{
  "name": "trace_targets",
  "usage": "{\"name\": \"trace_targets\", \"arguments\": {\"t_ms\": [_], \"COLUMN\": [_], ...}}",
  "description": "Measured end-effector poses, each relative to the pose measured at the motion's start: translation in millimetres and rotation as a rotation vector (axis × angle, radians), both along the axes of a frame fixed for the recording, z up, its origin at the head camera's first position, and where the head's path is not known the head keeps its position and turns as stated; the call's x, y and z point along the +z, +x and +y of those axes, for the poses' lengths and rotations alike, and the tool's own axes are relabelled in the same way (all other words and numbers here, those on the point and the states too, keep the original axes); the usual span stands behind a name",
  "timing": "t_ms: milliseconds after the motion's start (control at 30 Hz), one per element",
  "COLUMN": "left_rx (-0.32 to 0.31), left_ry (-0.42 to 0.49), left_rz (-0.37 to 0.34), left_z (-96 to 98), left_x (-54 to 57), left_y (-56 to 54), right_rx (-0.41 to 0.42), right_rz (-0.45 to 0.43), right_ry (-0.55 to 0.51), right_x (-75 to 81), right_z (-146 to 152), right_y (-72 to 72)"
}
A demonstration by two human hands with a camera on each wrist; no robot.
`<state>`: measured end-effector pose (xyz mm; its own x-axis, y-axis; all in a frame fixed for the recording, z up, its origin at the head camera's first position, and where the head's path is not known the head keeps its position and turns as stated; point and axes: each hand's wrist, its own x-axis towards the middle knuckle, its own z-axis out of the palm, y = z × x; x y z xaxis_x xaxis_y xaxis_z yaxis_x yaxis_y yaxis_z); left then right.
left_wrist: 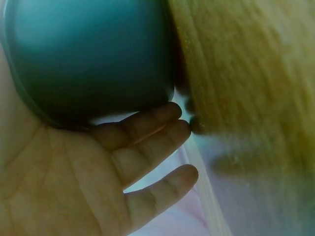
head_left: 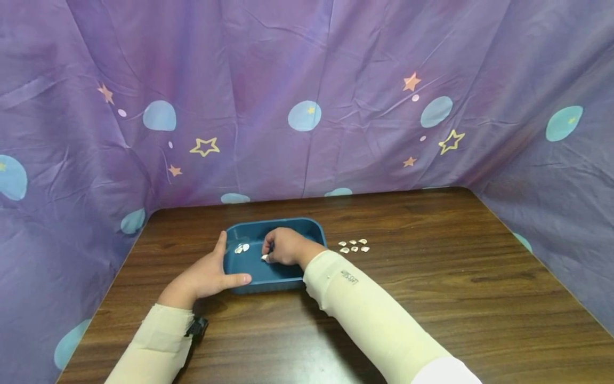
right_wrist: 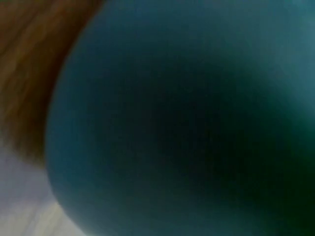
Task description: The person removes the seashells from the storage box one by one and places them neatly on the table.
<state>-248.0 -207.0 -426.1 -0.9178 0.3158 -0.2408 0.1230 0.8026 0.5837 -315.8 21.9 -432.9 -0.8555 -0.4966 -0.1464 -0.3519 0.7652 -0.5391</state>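
Observation:
A blue rectangular plastic tub [head_left: 280,280] stands on the table. My left hand [head_left: 206,277] spans its left end, thumb laid along the front rim. The left wrist view shows the palm and fairly straight fingers [left_wrist: 147,157] against the tub's outer wall. Reaching over the tub's right side, my right hand [head_left: 289,247] pinches a small white shell [head_left: 264,257] between thumb and fingertips, low over the tub floor. A few more white shells [head_left: 245,247] lie at the left inside. Only the tub's blurred wall [right_wrist: 162,123] fills the right wrist view; the hand is hidden there.
Several small white shells [head_left: 354,249] lie in two short rows on the brown wooden table [head_left: 455,277], right of the tub. A purple curtain [head_left: 268,80] with stars and planets hangs behind and on both sides of the table.

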Motion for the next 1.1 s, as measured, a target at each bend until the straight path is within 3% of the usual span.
{"name": "trace_targets", "arguments": {"t_ms": [167,367,667,800,1100], "left_rx": [0.002,0.006,0.019,0.005,0.010], "left_ry": [-0.004,0.006,0.011,0.007,0.014], "left_rz": [0.000,-0.012,-0.003,0.007,0.009], "left_z": [1.0,1.5,1.3,0.9,0.7], "left_x": [0.3,-0.6,1.5,1.6,-0.5], "left_y": [-0.5,0.4,2.2,3.5,3.0], "right_rx": [0.013,0.017,0.014,-0.023,-0.086], "right_rz": [0.030,0.002,0.058,0.090,0.132], "right_ry": [-0.105,-0.239,-0.337,-0.337,-0.259], "right_x": [9.5,28.8,65.9,68.2,55.3], "right_z": [3.3,15.3,61.5,90.8,142.1], "right_y": [0.1,4.9,13.1,15.2,19.2]}}
